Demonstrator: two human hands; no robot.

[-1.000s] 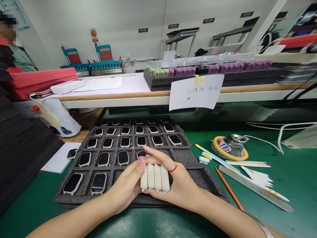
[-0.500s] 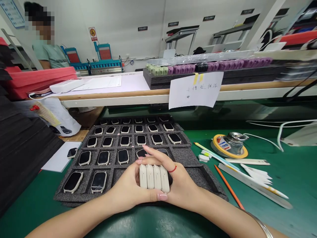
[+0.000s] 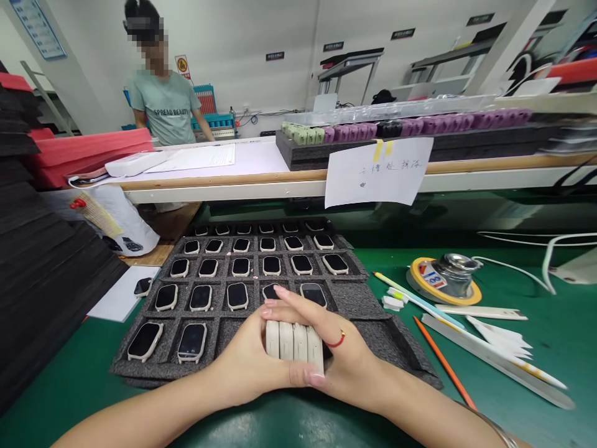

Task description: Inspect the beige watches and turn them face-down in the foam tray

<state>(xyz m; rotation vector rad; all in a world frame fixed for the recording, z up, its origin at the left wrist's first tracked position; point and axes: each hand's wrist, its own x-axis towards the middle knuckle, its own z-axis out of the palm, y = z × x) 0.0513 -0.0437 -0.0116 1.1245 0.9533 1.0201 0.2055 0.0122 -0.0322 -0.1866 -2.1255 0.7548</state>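
A row of several cream watch cases (image 3: pixel 293 343) stands on edge, squeezed side by side between my hands. My left hand (image 3: pixel 252 351) closes round the row from the left, its thumb along the lower front. From the right, my right hand (image 3: pixel 347 354) wraps the other end, fingers reaching over the top. Both hands are above the front of a dark grey foam tray (image 3: pixel 219 323). Smartwatch bodies with black screens, such as a watch (image 3: pixel 192 342) at the front, lie in many of its pockets. The hands cover part of the tray.
At right lie an orange stick (image 3: pixel 445 364), white strips (image 3: pixel 499 358), a yellow tape roll (image 3: pixel 471 297) and a metal-topped glass bottle (image 3: pixel 452 274). Black foam sheets (image 3: pixel 41 261) are stacked at left. A shelf (image 3: pixel 224 186) crosses behind; a person (image 3: pixel 165 109) stands beyond it.
The view has shifted slightly, so the bench things appear farther right. Both hands keep their hold on the watch cases, now slightly lower in view. The person behind has moved right and faces forward.
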